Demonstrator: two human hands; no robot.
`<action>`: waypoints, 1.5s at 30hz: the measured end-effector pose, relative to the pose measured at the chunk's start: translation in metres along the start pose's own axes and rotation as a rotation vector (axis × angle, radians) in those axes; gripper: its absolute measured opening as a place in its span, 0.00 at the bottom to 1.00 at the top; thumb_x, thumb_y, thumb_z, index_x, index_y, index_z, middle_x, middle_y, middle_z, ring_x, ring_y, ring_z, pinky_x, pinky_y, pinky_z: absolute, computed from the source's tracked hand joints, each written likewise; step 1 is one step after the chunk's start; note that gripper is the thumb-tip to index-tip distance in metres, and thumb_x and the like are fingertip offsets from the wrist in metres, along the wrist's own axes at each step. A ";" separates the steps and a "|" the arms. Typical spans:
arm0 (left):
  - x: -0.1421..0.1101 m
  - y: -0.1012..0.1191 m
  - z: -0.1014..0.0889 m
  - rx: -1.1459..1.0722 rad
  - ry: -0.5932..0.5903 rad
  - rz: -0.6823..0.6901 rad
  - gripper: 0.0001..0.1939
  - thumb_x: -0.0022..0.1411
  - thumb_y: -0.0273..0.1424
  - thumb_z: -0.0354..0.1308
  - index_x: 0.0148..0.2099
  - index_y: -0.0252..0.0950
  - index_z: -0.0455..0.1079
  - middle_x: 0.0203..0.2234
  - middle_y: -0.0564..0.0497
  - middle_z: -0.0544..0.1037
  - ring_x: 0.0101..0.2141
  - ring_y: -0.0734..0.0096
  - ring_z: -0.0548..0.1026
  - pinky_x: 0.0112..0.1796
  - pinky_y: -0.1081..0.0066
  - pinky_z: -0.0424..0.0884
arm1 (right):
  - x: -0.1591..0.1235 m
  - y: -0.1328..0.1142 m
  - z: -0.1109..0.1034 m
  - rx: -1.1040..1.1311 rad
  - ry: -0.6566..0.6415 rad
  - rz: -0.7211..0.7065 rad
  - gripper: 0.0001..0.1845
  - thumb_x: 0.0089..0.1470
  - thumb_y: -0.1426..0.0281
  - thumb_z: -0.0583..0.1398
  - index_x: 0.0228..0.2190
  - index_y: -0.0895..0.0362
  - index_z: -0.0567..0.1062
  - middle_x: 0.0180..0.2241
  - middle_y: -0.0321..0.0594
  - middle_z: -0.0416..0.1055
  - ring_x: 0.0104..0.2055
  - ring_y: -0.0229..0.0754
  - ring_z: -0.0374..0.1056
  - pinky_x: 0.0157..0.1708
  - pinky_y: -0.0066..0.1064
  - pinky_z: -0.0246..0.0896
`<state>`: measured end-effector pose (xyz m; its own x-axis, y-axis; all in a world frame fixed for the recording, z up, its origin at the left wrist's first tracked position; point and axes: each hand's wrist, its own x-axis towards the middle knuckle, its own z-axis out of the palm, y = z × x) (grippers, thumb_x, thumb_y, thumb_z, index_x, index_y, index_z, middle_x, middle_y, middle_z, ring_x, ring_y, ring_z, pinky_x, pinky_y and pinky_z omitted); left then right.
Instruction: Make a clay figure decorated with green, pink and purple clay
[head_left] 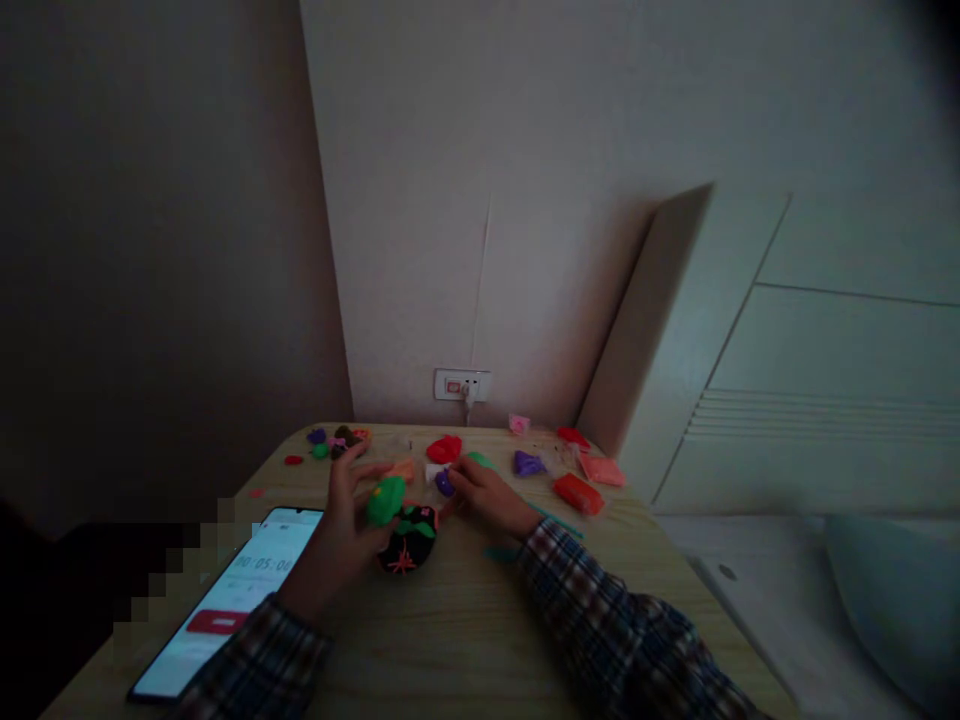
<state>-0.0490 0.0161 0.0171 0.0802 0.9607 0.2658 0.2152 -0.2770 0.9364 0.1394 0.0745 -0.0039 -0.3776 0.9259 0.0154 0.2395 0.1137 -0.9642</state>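
Note:
My left hand [351,515] is curled around a green lump of modelling clay [385,499] with small yellow spots, which sits between its thumb and fingers. Just beside the thumb is a rounded black clay piece [409,550] decorated with pink lines and green leaf shapes. My right hand [491,497] is closed, its fingertips pinching a small purple clay lump [445,483]. Some of that lump is covered by the fingers. Behind the right hand, a bit of light green [481,460] shows.
A lit phone [247,590] showing a timer lies at the table's left. Red clay [445,449], a purple packet [529,463] and an orange-red packet [578,494] lie farther back. Small clay pieces [321,451] cluster at back left. A teal stick [556,521] lies by my right wrist.

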 end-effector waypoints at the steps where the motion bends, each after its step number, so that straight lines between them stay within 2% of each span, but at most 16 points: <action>1: 0.004 0.001 0.004 -0.003 0.003 0.006 0.38 0.49 0.28 0.57 0.58 0.43 0.40 0.50 0.43 0.60 0.40 0.63 0.73 0.42 0.59 0.70 | -0.001 0.002 -0.004 -0.042 0.013 -0.023 0.09 0.56 0.64 0.50 0.27 0.54 0.62 0.21 0.32 0.69 0.23 0.36 0.69 0.20 0.26 0.58; 5: 0.020 0.007 0.021 -0.011 0.009 0.075 0.39 0.47 0.24 0.57 0.58 0.41 0.41 0.47 0.43 0.62 0.46 0.61 0.68 0.44 0.58 0.68 | -0.015 0.009 -0.026 -0.122 0.053 -0.057 0.12 0.56 0.60 0.49 0.27 0.53 0.63 0.20 0.32 0.71 0.21 0.35 0.66 0.19 0.26 0.57; 8: 0.030 0.008 0.030 0.000 -0.014 0.133 0.40 0.47 0.21 0.56 0.59 0.41 0.41 0.47 0.43 0.62 0.42 0.65 0.70 0.43 0.61 0.68 | -0.023 0.018 -0.043 -0.158 0.088 -0.016 0.11 0.56 0.60 0.47 0.29 0.53 0.63 0.20 0.33 0.72 0.20 0.36 0.66 0.19 0.26 0.57; 12: 0.039 -0.002 0.034 0.068 -0.033 0.153 0.41 0.46 0.18 0.54 0.60 0.40 0.42 0.48 0.43 0.61 0.40 0.68 0.71 0.42 0.63 0.68 | -0.028 0.027 -0.057 -0.258 0.137 -0.036 0.12 0.56 0.60 0.47 0.30 0.53 0.64 0.20 0.33 0.72 0.20 0.36 0.66 0.20 0.27 0.57; 18: 0.043 -0.014 0.033 0.064 -0.130 0.209 0.40 0.47 0.20 0.55 0.60 0.39 0.43 0.50 0.41 0.63 0.43 0.66 0.70 0.44 0.63 0.66 | -0.033 0.027 -0.063 -0.287 0.179 -0.020 0.11 0.56 0.60 0.48 0.28 0.53 0.62 0.18 0.33 0.70 0.23 0.41 0.68 0.23 0.32 0.61; 23: 0.042 -0.009 0.037 0.044 -0.159 0.203 0.39 0.48 0.21 0.56 0.60 0.40 0.45 0.49 0.42 0.67 0.45 0.64 0.70 0.46 0.60 0.65 | -0.043 0.021 -0.069 -0.261 0.256 -0.132 0.12 0.55 0.59 0.49 0.30 0.54 0.62 0.22 0.35 0.69 0.25 0.41 0.68 0.28 0.35 0.63; 27: 0.044 -0.013 0.040 0.024 -0.199 0.176 0.40 0.49 0.21 0.56 0.61 0.42 0.42 0.53 0.40 0.62 0.46 0.63 0.69 0.47 0.60 0.64 | -0.051 0.014 -0.072 -0.130 0.305 -0.194 0.14 0.53 0.56 0.52 0.31 0.55 0.62 0.28 0.37 0.69 0.27 0.39 0.68 0.26 0.32 0.62; 30: 0.045 -0.016 0.032 0.022 -0.224 0.161 0.42 0.49 0.22 0.56 0.61 0.43 0.37 0.56 0.40 0.55 0.50 0.63 0.66 0.48 0.60 0.65 | -0.056 0.010 -0.070 -0.059 0.346 -0.211 0.15 0.48 0.57 0.57 0.30 0.56 0.64 0.27 0.36 0.68 0.27 0.38 0.67 0.25 0.30 0.61; 32: 0.042 -0.013 0.021 0.064 -0.176 0.215 0.42 0.50 0.23 0.57 0.61 0.43 0.37 0.56 0.40 0.55 0.53 0.61 0.61 0.49 0.59 0.63 | -0.059 0.007 -0.067 -0.049 0.351 -0.208 0.15 0.46 0.59 0.60 0.31 0.56 0.65 0.27 0.35 0.68 0.28 0.38 0.66 0.27 0.30 0.61; 34: 0.036 -0.005 0.009 0.101 -0.070 0.304 0.37 0.52 0.26 0.55 0.60 0.42 0.41 0.54 0.42 0.58 0.54 0.61 0.60 0.50 0.59 0.63 | -0.064 0.002 -0.062 -0.040 0.342 -0.195 0.15 0.44 0.61 0.62 0.33 0.55 0.67 0.30 0.36 0.68 0.31 0.38 0.65 0.30 0.30 0.62; 36: 0.024 0.007 0.003 0.112 0.063 0.330 0.29 0.56 0.29 0.53 0.58 0.41 0.48 0.49 0.45 0.64 0.51 0.62 0.64 0.49 0.60 0.64 | -0.070 -0.006 -0.054 -0.011 0.316 -0.180 0.14 0.43 0.63 0.63 0.33 0.55 0.68 0.32 0.36 0.69 0.33 0.39 0.66 0.32 0.31 0.62; 38: 0.010 0.017 0.006 0.061 0.091 0.257 0.23 0.57 0.31 0.52 0.55 0.40 0.53 0.41 0.48 0.70 0.44 0.65 0.70 0.46 0.62 0.66 | -0.077 -0.017 -0.044 0.028 0.263 -0.182 0.12 0.43 0.65 0.63 0.31 0.55 0.68 0.30 0.36 0.70 0.34 0.40 0.67 0.34 0.31 0.62; 39: 0.003 0.021 0.011 0.029 0.032 0.194 0.20 0.57 0.33 0.52 0.52 0.38 0.56 0.38 0.49 0.72 0.39 0.67 0.73 0.44 0.64 0.68 | -0.081 -0.022 -0.038 0.020 0.236 -0.193 0.11 0.43 0.65 0.63 0.29 0.56 0.68 0.29 0.36 0.70 0.33 0.40 0.67 0.34 0.31 0.62; 41: -0.010 0.025 0.027 -0.028 -0.188 0.047 0.16 0.57 0.36 0.52 0.47 0.35 0.61 0.34 0.48 0.73 0.33 0.66 0.74 0.38 0.66 0.71 | -0.087 -0.029 -0.026 -0.041 0.212 -0.231 0.09 0.45 0.65 0.62 0.26 0.56 0.68 0.27 0.36 0.70 0.31 0.40 0.66 0.32 0.30 0.61; 43: -0.018 0.028 0.044 -0.070 -0.324 -0.035 0.19 0.52 0.36 0.58 0.46 0.34 0.63 0.36 0.46 0.74 0.34 0.65 0.74 0.36 0.67 0.70 | -0.092 -0.033 -0.015 -0.161 0.213 -0.281 0.08 0.47 0.66 0.61 0.23 0.57 0.68 0.25 0.36 0.69 0.29 0.39 0.65 0.30 0.29 0.60; 45: -0.020 0.030 0.057 -0.096 -0.383 -0.052 0.20 0.50 0.34 0.60 0.45 0.35 0.65 0.40 0.46 0.74 0.39 0.63 0.73 0.37 0.69 0.69 | -0.095 -0.033 -0.007 -0.265 0.204 -0.344 0.09 0.50 0.66 0.59 0.23 0.58 0.68 0.24 0.36 0.68 0.28 0.38 0.64 0.28 0.28 0.58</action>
<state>0.0116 -0.0127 0.0271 0.4330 0.8921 0.1293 0.1381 -0.2074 0.9685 0.1731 -0.0145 0.0284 -0.2981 0.8673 0.3987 0.3615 0.4892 -0.7937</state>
